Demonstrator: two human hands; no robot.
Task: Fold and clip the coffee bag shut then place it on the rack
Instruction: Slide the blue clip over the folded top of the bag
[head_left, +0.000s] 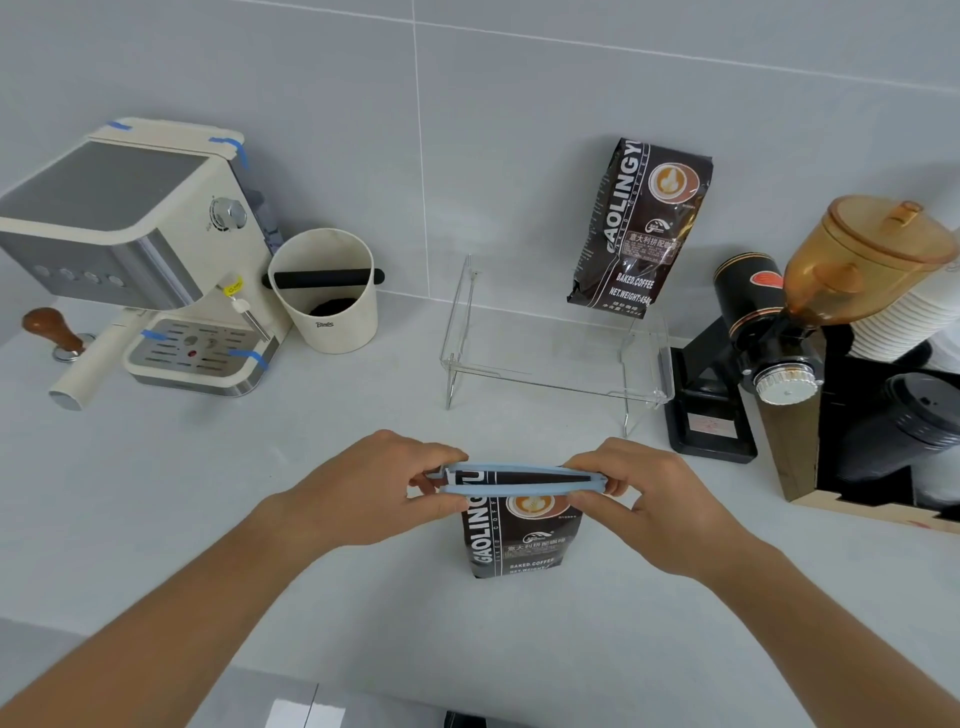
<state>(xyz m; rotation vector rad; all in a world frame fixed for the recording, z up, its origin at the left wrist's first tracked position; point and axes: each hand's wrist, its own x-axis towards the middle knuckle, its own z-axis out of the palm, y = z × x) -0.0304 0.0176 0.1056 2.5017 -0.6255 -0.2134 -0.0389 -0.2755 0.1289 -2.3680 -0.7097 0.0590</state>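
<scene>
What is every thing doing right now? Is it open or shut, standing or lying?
Coffee bag: upright on the counter, top folded over.
Blue clip: around the folded top, left end not shut.
Left hand: pinching the clip's left end.
Right hand: pinching the clip's right end.
Clear rack: upright.
Second coffee bag: upright on the rack, leaning on the wall.
Grinder jar: lid on.

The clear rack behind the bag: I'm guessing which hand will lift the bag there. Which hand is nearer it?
Right. The right hand sits just below the clear rack's front right corner; the left hand is further left of it.
</scene>
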